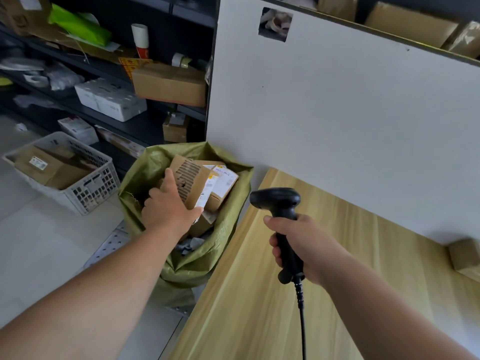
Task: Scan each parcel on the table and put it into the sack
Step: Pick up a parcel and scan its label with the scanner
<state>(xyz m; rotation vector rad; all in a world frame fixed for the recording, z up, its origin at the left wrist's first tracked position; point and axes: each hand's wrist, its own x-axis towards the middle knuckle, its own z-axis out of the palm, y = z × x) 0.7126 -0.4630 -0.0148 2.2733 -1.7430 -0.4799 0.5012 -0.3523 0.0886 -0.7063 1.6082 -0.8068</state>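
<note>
The sack (233,201) is olive green, and the parcel (193,178) is brown cardboard with a ribbed, striped face and a white label. The scanner (278,200) is black, the table (337,229) pale yellowish wood grain, and the crate (100,184) white lattice.

The left forearm (104,281), coming in from 7 o'clock, and the right forearm (384,310), from 5 o'clock, are bare to the frame's edge. The left hand (168,206) and right hand (304,245) are bare as well.
</note>
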